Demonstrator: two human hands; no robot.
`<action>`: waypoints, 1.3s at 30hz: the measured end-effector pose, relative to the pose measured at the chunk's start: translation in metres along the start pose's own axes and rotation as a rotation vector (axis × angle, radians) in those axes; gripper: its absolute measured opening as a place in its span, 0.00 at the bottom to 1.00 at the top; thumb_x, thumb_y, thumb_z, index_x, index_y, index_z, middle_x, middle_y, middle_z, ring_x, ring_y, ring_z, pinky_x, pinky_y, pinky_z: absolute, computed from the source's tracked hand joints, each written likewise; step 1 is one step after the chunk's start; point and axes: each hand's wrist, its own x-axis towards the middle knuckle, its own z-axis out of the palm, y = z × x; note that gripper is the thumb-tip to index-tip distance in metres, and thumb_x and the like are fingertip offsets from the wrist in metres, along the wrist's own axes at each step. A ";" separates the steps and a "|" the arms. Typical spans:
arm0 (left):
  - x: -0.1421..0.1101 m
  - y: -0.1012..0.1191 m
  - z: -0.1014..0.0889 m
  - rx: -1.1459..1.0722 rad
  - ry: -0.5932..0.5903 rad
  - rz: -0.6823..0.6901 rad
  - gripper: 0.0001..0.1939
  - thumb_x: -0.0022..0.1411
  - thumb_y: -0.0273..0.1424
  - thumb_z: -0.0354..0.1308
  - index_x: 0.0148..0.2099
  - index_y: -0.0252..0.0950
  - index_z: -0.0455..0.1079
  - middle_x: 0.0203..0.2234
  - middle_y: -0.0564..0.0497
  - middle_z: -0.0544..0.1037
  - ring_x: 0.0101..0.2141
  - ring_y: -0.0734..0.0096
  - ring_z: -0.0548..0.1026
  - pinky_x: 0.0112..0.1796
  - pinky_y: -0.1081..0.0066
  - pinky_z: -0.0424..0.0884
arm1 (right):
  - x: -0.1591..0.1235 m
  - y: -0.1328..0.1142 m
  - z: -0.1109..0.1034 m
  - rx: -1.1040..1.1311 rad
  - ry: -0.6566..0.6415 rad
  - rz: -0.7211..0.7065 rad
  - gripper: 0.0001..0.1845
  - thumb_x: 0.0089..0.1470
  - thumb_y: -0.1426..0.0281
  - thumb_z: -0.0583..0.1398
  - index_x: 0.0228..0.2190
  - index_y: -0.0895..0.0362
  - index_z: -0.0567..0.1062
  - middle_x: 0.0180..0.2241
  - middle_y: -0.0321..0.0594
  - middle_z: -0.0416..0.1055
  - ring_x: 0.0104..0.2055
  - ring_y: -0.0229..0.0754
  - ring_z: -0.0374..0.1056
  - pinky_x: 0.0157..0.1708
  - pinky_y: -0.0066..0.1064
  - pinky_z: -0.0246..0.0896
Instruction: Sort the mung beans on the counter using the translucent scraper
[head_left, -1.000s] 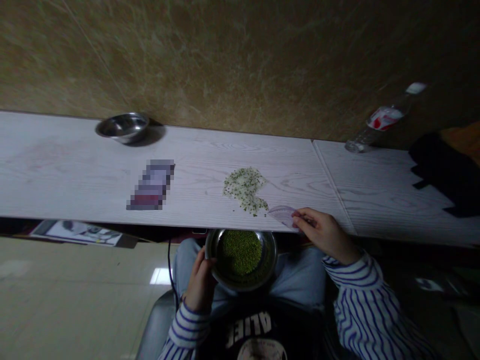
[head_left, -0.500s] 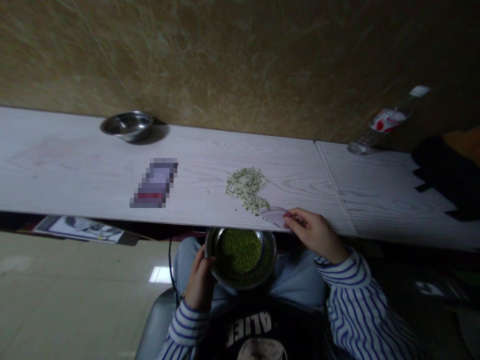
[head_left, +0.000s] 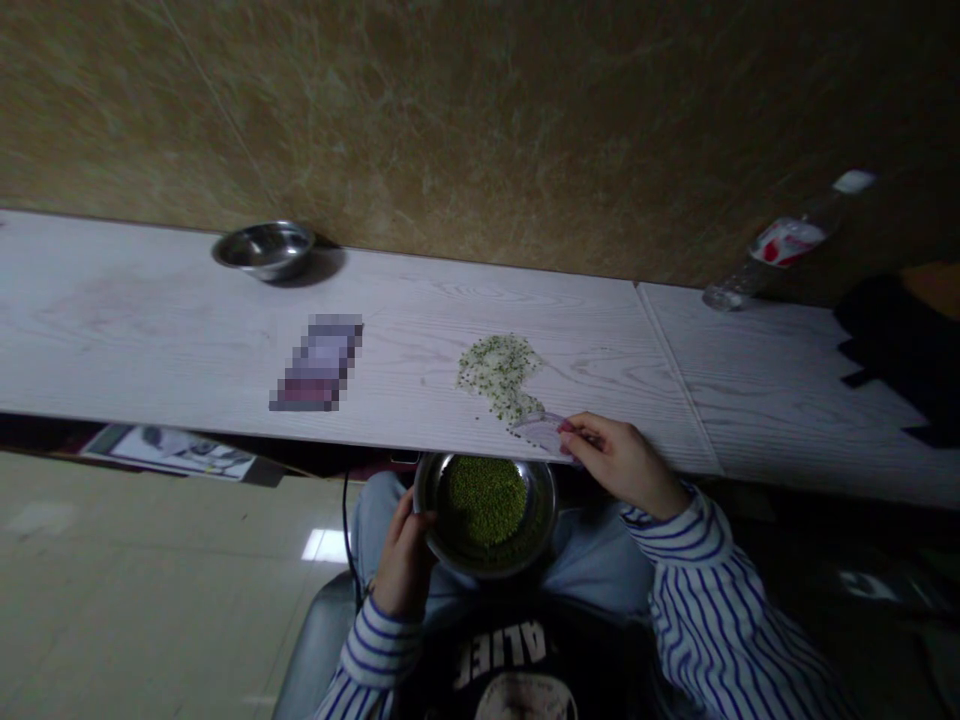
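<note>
My left hand (head_left: pixel 407 550) grips the left rim of a steel bowl (head_left: pixel 544 525) that sits over my lap, just below the table's front edge. Green mung beans (head_left: pixel 486 500) cover the bottom of that bowl. Between the thumb and fingers of my right hand (head_left: pixel 619 455) is a thin, see-through piece of plastic with a rounded edge (head_left: pixel 536 430), held low at the tabletop. Its far edge meets the near end of a pile of white grains mixed with green beans (head_left: pixel 499 370). What the plastic piece is exactly, I cannot tell.
On the white wood-grain table (head_left: pixel 405 350), an apparently empty steel bowl (head_left: pixel 266 255) stands at the back left. A blurred-out flat object (head_left: pixel 319 362) lies nearer. Back right are a clear bottle (head_left: pixel 784 242) and dark cloth (head_left: pixel 892 350). A marbled wall (head_left: pixel 450 130) rises behind.
My right hand has shifted slightly left with the plastic piece, along the near end of the pile. My left hand keeps its hold on the bowl. The whole view has moved slightly.
</note>
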 end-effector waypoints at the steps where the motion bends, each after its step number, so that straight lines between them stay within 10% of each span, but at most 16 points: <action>1: 0.000 0.000 0.000 -0.011 -0.004 -0.009 0.27 0.46 0.34 0.65 0.51 0.39 0.75 0.41 0.47 0.81 0.44 0.51 0.76 0.40 0.62 0.72 | 0.000 -0.001 0.001 -0.003 0.001 -0.004 0.10 0.58 0.64 0.58 0.34 0.55 0.77 0.31 0.40 0.80 0.32 0.44 0.76 0.32 0.31 0.68; 39: 0.002 0.003 -0.004 -0.031 -0.006 0.001 0.24 0.46 0.34 0.65 0.49 0.41 0.76 0.38 0.51 0.79 0.40 0.59 0.74 0.34 0.69 0.69 | 0.009 -0.007 0.006 -0.075 0.022 -0.072 0.11 0.58 0.65 0.58 0.36 0.55 0.79 0.33 0.42 0.81 0.34 0.44 0.76 0.33 0.32 0.68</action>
